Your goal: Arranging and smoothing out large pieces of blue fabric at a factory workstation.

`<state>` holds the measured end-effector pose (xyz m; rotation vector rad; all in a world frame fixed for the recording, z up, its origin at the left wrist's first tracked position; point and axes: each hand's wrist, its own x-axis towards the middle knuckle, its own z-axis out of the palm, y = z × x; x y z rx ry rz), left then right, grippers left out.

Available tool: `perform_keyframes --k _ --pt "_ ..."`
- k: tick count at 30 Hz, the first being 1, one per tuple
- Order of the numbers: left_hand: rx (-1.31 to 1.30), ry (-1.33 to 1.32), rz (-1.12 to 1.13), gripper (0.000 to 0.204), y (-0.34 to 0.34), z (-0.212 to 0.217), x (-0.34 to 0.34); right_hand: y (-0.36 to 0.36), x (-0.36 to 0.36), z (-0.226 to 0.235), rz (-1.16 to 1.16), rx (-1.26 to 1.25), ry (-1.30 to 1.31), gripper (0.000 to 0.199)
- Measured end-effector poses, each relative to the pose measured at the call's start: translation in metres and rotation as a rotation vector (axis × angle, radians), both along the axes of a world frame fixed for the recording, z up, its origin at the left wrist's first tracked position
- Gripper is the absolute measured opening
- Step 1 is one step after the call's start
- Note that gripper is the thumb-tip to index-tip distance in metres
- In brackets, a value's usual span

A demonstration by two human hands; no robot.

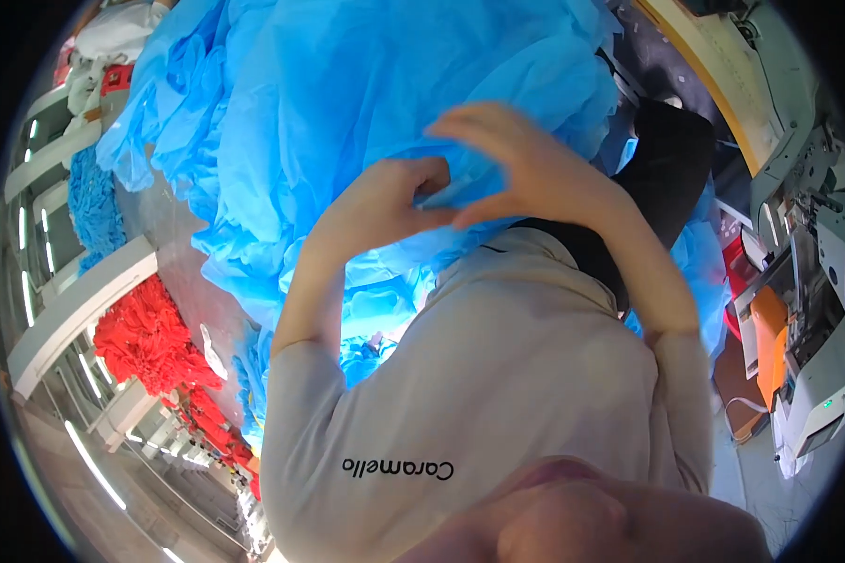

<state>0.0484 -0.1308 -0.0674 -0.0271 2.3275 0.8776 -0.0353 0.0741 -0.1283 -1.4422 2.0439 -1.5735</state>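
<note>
L hand (385,202) curled, R hand (526,178) spread, abv blue fabric (347,84)

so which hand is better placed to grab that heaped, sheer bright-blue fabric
Probably the right hand: its fingers and thumb are spread apart over the heaped, sheer bright-blue fabric. The left hand has its fingers curled.

Left hand (376,206) curled, right hand (530,174) blurred — over blue fabric (338,84)
</note>
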Motion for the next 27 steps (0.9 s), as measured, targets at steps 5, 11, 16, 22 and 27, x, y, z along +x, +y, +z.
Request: perform_keyframes --k 5,11,16,22,27 --pt "0.259 -0.266 0.053 0.023 -0.022 0.026 0.034 -0.038 -0.022 0.022 0.696 0.483 -0.499 0.053" --pt "0.645 -0.208 0.041 0.021 -0.014 0.013 0.002 0.048 -0.014 0.011 0.741 0.164 -1.383 0.061" --pt "0.618 -0.336 -0.124 0.021 0.062 0.025 -0.072 0.119 0.029 -0.012 0.647 -0.314 -1.590 0.074" --pt "0.440 -0.019 -0.541 0.016 0.207 0.034 -0.120 0.216 0.060 0.029 -0.375 -0.729 -0.969 0.025" --pt "0.203 0.901 -0.761 0.014 0.293 0.011 -0.119 0.251 0.051 0.028 -1.688 0.149 -0.082 0.022"
